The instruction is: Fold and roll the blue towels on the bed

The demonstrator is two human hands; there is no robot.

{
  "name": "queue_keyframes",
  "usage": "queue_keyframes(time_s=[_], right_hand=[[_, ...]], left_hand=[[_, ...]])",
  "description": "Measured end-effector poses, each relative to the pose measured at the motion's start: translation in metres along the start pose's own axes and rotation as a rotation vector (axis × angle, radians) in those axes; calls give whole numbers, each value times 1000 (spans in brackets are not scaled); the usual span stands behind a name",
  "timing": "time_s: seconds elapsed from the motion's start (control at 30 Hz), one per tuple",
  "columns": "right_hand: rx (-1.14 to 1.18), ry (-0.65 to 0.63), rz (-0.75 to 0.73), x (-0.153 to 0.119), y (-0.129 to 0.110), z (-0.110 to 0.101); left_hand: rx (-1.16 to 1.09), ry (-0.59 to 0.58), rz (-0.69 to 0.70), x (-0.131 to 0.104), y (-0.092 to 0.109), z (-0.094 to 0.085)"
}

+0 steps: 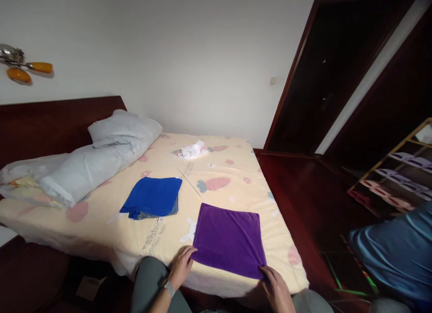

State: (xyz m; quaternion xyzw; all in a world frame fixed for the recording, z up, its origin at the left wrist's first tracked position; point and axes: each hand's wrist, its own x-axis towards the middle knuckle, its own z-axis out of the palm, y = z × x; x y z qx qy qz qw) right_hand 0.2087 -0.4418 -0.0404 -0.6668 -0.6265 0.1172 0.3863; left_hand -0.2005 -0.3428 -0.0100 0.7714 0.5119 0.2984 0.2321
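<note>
A purple cloth (229, 241) lies spread flat in a rough square near the front edge of the bed (276, 241). My left hand (181, 266) pinches its near left corner, a band around the wrist. At the near right corner, my right hand (275, 286) grips the cloth between thumb and fingers. To the left of it rests a folded stack of blue cloth (153, 196), with a greyish layer showing along its lower edge. The two cloths are apart.
Grey bedding (111, 151) is heaped by the dark headboard (60, 124). A crumpled white plastic bag (193, 150) lies farther back on the patterned sheet. At the right stand a shoe rack (394, 178) with slippers and something draped in blue fabric (398, 254).
</note>
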Motion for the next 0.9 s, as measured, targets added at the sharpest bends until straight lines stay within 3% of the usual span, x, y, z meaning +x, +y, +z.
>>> queue_keyframes(time_s=[0.23, 0.37, 0.47, 0.6, 0.73, 0.9], right_hand=[[126, 13, 86, 10, -9, -19], [173, 39, 263, 7, -8, -32], [243, 20, 434, 4, -3, -30], [198, 47, 643, 9, 2, -18], [120, 56, 669, 16, 0, -10], [123, 52, 685, 12, -2, -12]], left_hand=[[-335, 134, -210, 0, -7, 4], [-403, 80, -239, -10, 2, 7], [-392, 59, -258, -13, 5, 12], [-504, 24, -405, -10, 4, 23], [-601, -15, -474, -10, 4, 36], [-576, 162, -436, 2, 12, 40]])
